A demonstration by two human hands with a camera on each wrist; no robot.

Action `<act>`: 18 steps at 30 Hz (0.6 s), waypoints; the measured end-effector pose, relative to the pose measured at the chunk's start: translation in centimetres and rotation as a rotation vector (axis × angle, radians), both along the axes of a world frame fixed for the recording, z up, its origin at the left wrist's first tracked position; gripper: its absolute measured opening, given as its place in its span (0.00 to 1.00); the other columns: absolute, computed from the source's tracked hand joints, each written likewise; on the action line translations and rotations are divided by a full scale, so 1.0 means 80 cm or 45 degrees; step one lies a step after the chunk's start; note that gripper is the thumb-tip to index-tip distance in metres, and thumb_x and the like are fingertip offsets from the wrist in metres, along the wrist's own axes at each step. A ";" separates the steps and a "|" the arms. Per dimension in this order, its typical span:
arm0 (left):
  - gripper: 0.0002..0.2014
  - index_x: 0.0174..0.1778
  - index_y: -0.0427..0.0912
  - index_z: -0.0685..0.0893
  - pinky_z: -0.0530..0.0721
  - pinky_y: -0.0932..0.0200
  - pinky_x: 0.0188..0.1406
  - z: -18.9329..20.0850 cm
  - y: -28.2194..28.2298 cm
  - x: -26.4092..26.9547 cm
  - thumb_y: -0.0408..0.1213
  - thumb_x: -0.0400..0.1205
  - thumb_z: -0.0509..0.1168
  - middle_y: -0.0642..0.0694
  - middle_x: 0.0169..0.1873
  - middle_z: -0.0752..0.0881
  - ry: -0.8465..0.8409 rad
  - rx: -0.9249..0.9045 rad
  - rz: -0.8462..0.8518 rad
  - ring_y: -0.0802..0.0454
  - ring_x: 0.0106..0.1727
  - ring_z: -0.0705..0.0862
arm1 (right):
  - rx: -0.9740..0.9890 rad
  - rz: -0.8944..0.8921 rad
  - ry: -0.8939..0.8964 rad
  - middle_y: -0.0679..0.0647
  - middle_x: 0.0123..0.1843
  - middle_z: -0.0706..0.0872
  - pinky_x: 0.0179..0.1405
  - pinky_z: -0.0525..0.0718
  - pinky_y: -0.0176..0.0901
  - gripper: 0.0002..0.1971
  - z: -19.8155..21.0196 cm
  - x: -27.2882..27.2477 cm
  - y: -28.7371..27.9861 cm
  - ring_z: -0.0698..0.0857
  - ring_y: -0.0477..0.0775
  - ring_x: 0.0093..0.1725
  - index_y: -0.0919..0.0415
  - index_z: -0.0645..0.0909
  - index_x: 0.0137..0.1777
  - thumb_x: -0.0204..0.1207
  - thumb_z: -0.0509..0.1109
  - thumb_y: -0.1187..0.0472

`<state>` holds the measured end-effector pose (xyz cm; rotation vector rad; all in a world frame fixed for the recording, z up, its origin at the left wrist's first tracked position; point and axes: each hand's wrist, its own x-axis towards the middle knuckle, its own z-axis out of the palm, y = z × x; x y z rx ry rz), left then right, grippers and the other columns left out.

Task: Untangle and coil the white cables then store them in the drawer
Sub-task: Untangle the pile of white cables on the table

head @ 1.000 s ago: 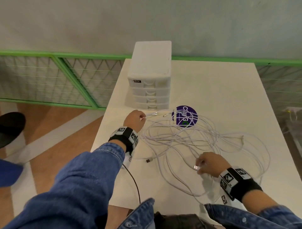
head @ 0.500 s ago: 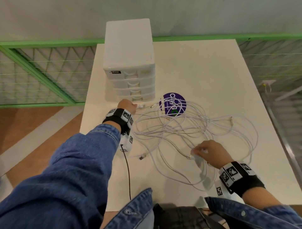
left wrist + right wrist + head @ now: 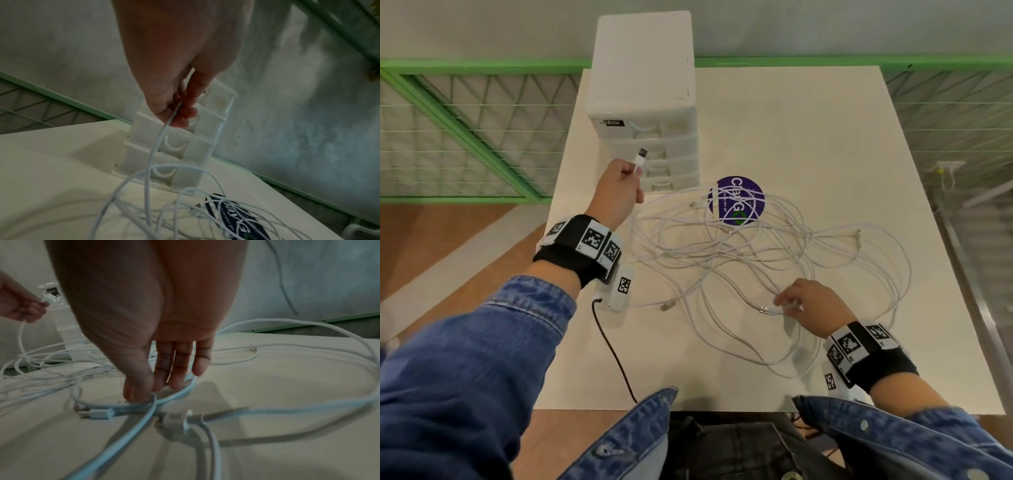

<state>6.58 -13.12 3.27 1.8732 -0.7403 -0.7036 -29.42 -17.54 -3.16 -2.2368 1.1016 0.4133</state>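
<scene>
A tangle of white cables (image 3: pixel 739 253) sprawls over the white table (image 3: pixel 808 130). My left hand (image 3: pixel 619 185) is raised in front of the drawer unit (image 3: pixel 643 85) and pinches one white cable just below its USB plug (image 3: pixel 641 158). That cable hangs from the fingers (image 3: pixel 180 113) down into the tangle (image 3: pixel 148 178). My right hand (image 3: pixel 796 301) is low on the table at the near right. Its thumb (image 3: pixel 137 394) and fingertips pinch a cable (image 3: pixel 131 407) just behind another USB plug (image 3: pixel 98 413), which lies on the table.
The white drawer unit (image 3: pixel 185 146) has several shut drawers and stands at the table's far left. A round purple sticker (image 3: pixel 736 200) lies under the cables. A black wire (image 3: pixel 613 349) runs from my left wrist over the near edge. A green railing (image 3: pixel 465 102) lies beyond the left edge.
My left hand has lifted its cable end off the table, up in front of the drawers. My right hand has brought its plug down onto the table.
</scene>
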 end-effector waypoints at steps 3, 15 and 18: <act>0.04 0.42 0.43 0.76 0.69 0.62 0.33 0.016 0.016 -0.018 0.32 0.82 0.62 0.50 0.32 0.74 -0.077 0.105 -0.093 0.55 0.31 0.72 | -0.088 -0.015 0.009 0.48 0.48 0.78 0.53 0.76 0.40 0.19 0.001 -0.001 -0.009 0.81 0.53 0.55 0.49 0.87 0.53 0.75 0.62 0.71; 0.14 0.37 0.42 0.82 0.68 0.56 0.35 -0.062 0.108 -0.093 0.50 0.76 0.68 0.46 0.32 0.80 -0.552 0.780 -0.775 0.42 0.43 0.82 | 0.046 -0.090 -0.128 0.43 0.40 0.77 0.39 0.70 0.30 0.14 0.018 -0.003 0.005 0.78 0.46 0.44 0.45 0.86 0.36 0.76 0.67 0.65; 0.23 0.55 0.46 0.84 0.73 0.53 0.51 -0.068 0.117 -0.095 0.55 0.70 0.72 0.47 0.47 0.85 -0.558 0.861 -0.773 0.42 0.55 0.82 | -0.102 0.117 -0.006 0.47 0.50 0.79 0.47 0.74 0.38 0.09 0.007 0.004 0.023 0.78 0.50 0.54 0.44 0.86 0.53 0.73 0.72 0.54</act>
